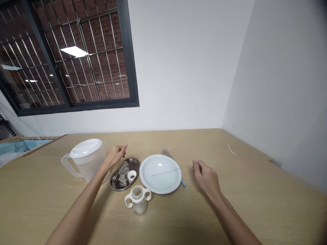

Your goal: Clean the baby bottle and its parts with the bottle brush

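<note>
My left hand [117, 155] hovers over the far left edge of an oval metal tray [138, 164], its fingers curled together and nothing visible in them. On that tray lie a clear bottle nipple [124, 169], a white ring collar [131, 175] and other small clear parts. To the right of a white plate [160, 187], my right hand [205, 174] is loosely closed, with no object showing. A thin wire-like rod [165, 172] rests across the plate. In front stands a clear baby bottle [140, 205] with a white two-handled holder [137, 197], its top uncovered.
A translucent lidded pitcher [89, 163] stands left of the tray, beside my left forearm. Behind the plate is a greyish bundle [166, 152]; a blue-ended tool [183, 183] pokes out at its right. A pale strip [231, 149] lies far right. Walls bound the table [178, 221].
</note>
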Tool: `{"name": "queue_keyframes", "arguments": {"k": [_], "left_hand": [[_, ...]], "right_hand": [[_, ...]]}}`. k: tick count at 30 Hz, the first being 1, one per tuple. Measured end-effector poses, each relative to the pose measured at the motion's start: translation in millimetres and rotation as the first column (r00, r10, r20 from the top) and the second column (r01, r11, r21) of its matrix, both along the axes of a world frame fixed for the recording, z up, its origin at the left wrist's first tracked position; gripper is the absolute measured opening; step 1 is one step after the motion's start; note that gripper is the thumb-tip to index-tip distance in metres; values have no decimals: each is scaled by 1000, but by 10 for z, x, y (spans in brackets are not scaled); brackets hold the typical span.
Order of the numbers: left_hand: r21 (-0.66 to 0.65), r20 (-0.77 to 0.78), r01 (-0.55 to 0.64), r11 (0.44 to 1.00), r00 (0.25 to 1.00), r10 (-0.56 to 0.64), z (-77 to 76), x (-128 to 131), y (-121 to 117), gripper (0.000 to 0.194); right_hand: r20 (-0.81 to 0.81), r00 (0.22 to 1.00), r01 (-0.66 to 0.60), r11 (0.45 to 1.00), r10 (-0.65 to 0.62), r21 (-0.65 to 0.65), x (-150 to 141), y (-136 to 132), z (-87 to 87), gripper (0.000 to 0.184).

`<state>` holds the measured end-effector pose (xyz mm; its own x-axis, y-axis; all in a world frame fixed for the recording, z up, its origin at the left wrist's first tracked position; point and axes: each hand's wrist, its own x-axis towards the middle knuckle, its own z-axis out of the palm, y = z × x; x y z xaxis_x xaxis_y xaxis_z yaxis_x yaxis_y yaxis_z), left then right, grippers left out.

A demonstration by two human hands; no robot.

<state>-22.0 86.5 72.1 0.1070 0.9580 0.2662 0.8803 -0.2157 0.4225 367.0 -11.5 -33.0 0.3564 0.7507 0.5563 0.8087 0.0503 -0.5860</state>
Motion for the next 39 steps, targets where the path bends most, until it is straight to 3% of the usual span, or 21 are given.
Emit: {"name": "queue_keyframes", "arguments": {"k": [4, 8, 16, 24, 30, 39], "left_hand": [[-205, -220, -29, 978, 975, -17, -68, 37, 219, 40], [-315, -390, -108, 943, 920, -25, -216, 106, 342, 32], [-282, -531, -207, 937, 847, 27, -364, 163, 381, 36], [-235, -543, -197, 952, 839, 40, -399, 128, 318, 34], [-131, -469, -213, 968, 874, 129, -316, 97, 117, 36], [76, -304, -315, 946, 896, 323, -67, -91, -546, 48]], "right_hand": [[6, 1000, 2, 1000, -2, -13, -5, 2, -9, 46], [11, 1000, 3, 1000, -3, -27, -2, 2, -15, 46], [8, 1000, 21, 1000, -21, -22, 33, -10, -9, 46], [0, 1000, 14, 1000, -14, -20, 39, -16, 7, 45], [4, 1000, 15, 1000, -15, -17, 20, -28, 38, 44], [19, 1000, 16, 1000, -15, -5, 1, -12, 35, 42]]}}
